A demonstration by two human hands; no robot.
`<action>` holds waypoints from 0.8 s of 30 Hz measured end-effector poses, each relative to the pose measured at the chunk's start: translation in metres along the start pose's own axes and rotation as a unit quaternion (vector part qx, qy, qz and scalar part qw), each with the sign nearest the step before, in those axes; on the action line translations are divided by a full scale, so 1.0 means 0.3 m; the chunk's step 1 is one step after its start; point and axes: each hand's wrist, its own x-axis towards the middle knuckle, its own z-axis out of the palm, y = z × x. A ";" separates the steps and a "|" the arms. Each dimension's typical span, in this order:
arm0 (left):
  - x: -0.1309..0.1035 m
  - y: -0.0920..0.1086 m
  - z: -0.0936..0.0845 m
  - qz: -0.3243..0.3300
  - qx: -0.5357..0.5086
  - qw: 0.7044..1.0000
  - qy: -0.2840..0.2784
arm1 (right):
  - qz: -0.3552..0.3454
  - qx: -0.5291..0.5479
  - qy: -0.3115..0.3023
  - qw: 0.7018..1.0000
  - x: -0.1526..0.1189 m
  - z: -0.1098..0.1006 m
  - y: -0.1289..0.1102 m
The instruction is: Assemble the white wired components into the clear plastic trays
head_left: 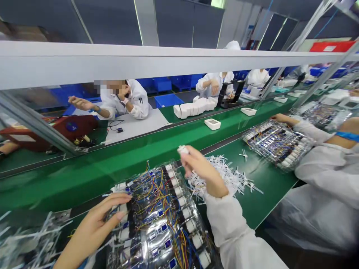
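In the head view, the right hand (198, 164) pinches a small white plastic piece (183, 150) near the far right corner of a clear plastic tray (145, 247) of wired modules (160, 186), while the left hand (102, 216) lies over the tray's left row, whether gripping I cannot tell.

Clear tray (145, 246) cut off below, left-edge strips (36, 235) blurred, white piece (183, 150) in right hand (199, 164) too small to tell
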 end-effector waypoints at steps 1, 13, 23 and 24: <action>0.000 -0.001 -0.001 -0.004 0.002 1.000 -0.001 | 0.018 -0.028 0.048 0.998 0.011 -0.059 0.023; 0.033 0.045 0.025 -0.006 0.007 0.999 -0.047 | 0.277 -0.250 0.062 0.926 0.153 -0.231 0.291; 0.033 0.070 0.018 -0.031 -0.005 0.997 -0.065 | 0.256 -0.355 0.037 0.898 0.155 -0.217 0.267; 0.034 0.071 0.020 -0.031 -0.010 0.997 -0.066 | 0.248 -0.371 0.043 0.894 0.151 -0.218 0.256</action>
